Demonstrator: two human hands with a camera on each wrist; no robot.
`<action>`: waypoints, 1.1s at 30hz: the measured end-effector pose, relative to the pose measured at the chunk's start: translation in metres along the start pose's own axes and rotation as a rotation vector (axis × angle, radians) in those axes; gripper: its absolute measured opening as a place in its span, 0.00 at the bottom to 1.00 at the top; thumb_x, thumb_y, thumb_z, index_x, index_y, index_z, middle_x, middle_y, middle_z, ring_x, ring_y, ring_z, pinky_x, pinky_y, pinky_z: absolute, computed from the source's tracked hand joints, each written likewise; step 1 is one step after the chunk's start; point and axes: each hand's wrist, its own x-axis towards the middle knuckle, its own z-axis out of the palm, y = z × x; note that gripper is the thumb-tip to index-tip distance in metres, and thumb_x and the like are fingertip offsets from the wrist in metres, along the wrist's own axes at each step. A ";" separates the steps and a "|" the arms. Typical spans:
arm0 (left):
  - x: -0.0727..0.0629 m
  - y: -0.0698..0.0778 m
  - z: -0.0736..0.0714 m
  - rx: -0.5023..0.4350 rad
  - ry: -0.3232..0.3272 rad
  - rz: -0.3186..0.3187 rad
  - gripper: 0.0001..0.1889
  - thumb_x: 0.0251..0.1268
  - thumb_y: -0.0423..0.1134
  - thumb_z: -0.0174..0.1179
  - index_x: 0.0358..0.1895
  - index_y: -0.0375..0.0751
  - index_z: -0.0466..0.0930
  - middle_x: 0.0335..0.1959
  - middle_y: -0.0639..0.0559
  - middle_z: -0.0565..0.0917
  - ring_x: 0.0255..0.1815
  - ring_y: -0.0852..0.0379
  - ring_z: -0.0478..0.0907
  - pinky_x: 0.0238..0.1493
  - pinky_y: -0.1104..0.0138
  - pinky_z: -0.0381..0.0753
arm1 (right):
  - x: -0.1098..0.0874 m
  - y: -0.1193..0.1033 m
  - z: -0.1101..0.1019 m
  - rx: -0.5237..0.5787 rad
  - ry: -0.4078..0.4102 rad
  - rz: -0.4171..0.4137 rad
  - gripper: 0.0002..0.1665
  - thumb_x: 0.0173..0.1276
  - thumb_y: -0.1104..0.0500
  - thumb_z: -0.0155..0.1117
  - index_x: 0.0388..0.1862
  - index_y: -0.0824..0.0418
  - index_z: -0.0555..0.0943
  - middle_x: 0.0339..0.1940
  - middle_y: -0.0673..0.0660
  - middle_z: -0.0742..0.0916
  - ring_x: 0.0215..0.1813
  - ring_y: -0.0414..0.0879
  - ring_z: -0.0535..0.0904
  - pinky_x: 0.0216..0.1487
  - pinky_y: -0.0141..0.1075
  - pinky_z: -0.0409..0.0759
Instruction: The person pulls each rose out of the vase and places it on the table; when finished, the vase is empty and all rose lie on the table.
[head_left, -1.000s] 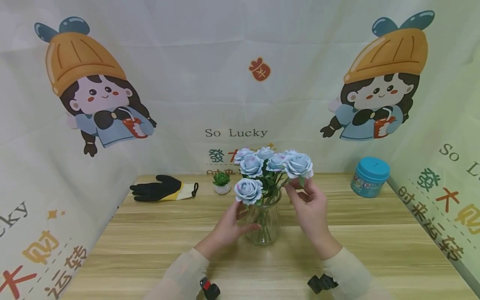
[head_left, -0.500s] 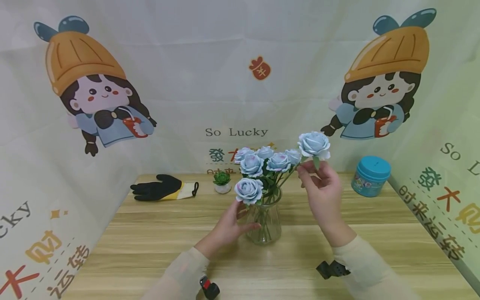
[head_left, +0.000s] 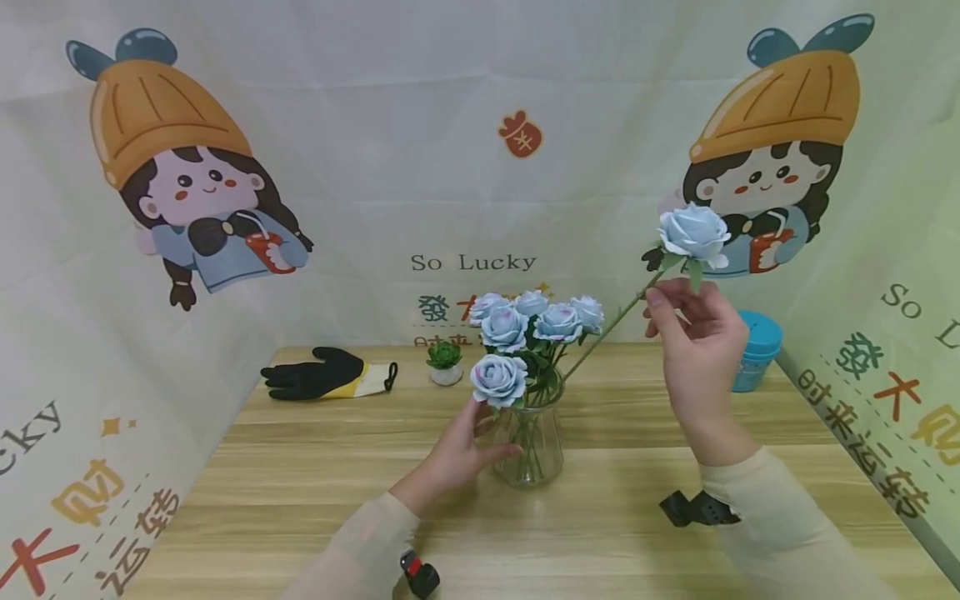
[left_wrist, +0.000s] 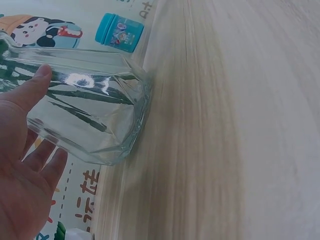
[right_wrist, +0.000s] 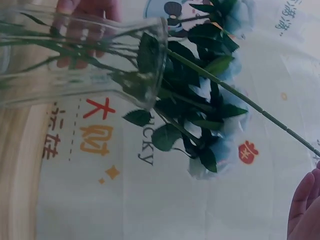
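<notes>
A clear glass vase (head_left: 542,454) stands on the table with several pale blue roses (head_left: 498,380) in it. My left hand (head_left: 456,450) holds the vase from the left, its thumb (left_wrist: 37,87) on one side of the glass and its fingers on the other. To the right of the vase and higher up, my right hand (head_left: 703,358) pinches the stem of a single blue rose (head_left: 693,236) just below its leaves. That green stem (head_left: 611,323) slants down to the vase mouth, and in the right wrist view its lower end is still inside the rim (right_wrist: 161,62).
A black work glove (head_left: 311,379) with a yellow and white cuff lies at the back left. Beside it sits a small potted succulent (head_left: 445,362). A blue lidded tub (head_left: 759,350) stands at the back right, partly behind my right hand. Printed cloth (head_left: 360,167) walls the table in.
My right hand has moved up and to the right, drawing one rose out of the bunch so that more of its stem shows. The left hand and the vase have stayed put.
</notes>
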 end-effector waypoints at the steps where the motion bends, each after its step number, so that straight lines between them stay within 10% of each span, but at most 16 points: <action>1: 0.000 0.000 0.000 -0.001 0.000 0.003 0.50 0.59 0.34 0.75 0.81 0.51 0.54 0.80 0.45 0.65 0.77 0.40 0.67 0.78 0.47 0.70 | 0.002 -0.001 -0.002 0.019 0.007 0.011 0.05 0.69 0.67 0.70 0.42 0.67 0.85 0.36 0.51 0.91 0.32 0.42 0.83 0.28 0.25 0.83; 12: 0.000 -0.002 0.000 0.006 0.006 -0.018 0.49 0.59 0.35 0.76 0.80 0.52 0.56 0.79 0.46 0.67 0.77 0.40 0.67 0.79 0.46 0.68 | 0.011 -0.004 -0.026 0.066 0.018 0.052 0.04 0.68 0.70 0.69 0.41 0.70 0.85 0.33 0.53 0.91 0.28 0.42 0.82 0.26 0.24 0.82; 33: -0.001 0.000 0.001 -0.019 0.009 -0.007 0.50 0.57 0.31 0.75 0.81 0.48 0.55 0.79 0.44 0.66 0.77 0.37 0.67 0.79 0.46 0.69 | -0.006 0.033 -0.131 -0.714 -0.228 0.226 0.11 0.72 0.59 0.70 0.46 0.66 0.86 0.30 0.26 0.84 0.33 0.24 0.80 0.34 0.14 0.77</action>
